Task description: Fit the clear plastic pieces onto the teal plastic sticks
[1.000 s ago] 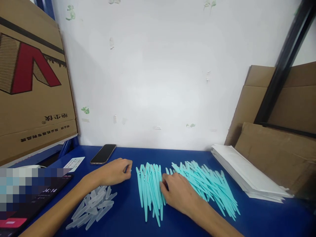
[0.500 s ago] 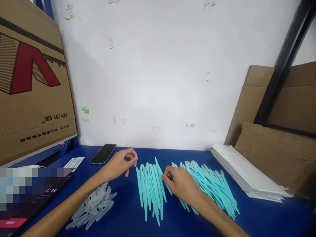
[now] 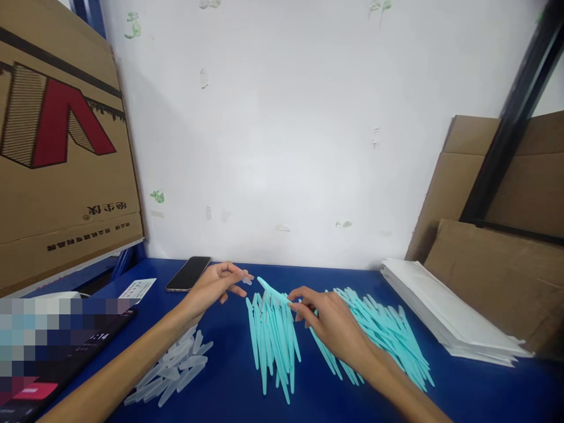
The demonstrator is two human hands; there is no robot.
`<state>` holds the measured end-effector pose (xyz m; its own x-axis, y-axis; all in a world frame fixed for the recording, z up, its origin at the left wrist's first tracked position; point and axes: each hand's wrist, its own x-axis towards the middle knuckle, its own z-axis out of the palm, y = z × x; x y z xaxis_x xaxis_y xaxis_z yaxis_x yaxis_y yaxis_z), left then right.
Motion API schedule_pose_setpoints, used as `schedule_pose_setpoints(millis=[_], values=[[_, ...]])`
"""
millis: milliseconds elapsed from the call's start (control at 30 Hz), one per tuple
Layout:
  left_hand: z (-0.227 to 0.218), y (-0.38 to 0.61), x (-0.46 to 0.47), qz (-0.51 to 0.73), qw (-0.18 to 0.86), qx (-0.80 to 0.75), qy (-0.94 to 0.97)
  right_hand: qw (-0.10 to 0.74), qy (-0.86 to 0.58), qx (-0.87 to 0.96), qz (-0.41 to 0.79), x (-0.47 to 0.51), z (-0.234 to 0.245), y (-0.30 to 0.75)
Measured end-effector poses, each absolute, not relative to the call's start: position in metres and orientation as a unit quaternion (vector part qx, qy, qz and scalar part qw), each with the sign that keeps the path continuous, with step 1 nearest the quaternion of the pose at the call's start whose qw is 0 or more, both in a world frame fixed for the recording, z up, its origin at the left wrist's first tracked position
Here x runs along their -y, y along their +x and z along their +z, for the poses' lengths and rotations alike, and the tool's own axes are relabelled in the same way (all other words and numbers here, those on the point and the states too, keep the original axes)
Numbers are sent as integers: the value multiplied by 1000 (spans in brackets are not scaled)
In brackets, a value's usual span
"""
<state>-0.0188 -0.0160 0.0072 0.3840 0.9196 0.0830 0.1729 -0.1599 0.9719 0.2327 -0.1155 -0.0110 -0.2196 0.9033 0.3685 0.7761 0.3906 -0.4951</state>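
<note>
Between the thumb and fingers of my left hand (image 3: 220, 283) is a small translucent plastic cap (image 3: 247, 281). My right hand (image 3: 324, 314) pinches the lower end of a slender turquoise eyebrow razor (image 3: 271, 289), its upper end tilted up and left toward the cap, a small gap apart. Beneath it lies a bundle of turquoise razors (image 3: 273, 346) on the blue table (image 3: 233, 382). A larger heap of the same razors (image 3: 388, 335) lies behind and right of my right hand, partly covered by it. Loose translucent caps (image 3: 176, 367) are piled beside my left forearm.
A phone (image 3: 189, 274) and a printed card (image 3: 137, 289) lie at the back left, with a dark-screened device (image 3: 83, 364) in front. White envelopes (image 3: 449, 317) are stacked at the right. Cardboard boxes (image 3: 101, 194) flank both sides, before a white wall (image 3: 282, 147).
My right hand now has a turquoise razor raised over the middle bundle, pointing left. My left hand has turned its cap toward the razor. The view has shifted slightly.
</note>
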Motion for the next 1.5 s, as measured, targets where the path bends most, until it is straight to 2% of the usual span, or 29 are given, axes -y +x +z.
schedule_pose_setpoints(millis=[167,633,1267,1500], values=[[4,-16,15,351,516,-395,674,321,-525,775,143,115,-14,231],[7,-17,15,345,527,-411,659,276,-526,804,14,121,-12,230],[-3,-11,20,345,546,-378,664,256,-520,815,-14,122,-11,230],[-8,-8,21,325,543,-346,693,281,-532,799,12,121,-11,230]])
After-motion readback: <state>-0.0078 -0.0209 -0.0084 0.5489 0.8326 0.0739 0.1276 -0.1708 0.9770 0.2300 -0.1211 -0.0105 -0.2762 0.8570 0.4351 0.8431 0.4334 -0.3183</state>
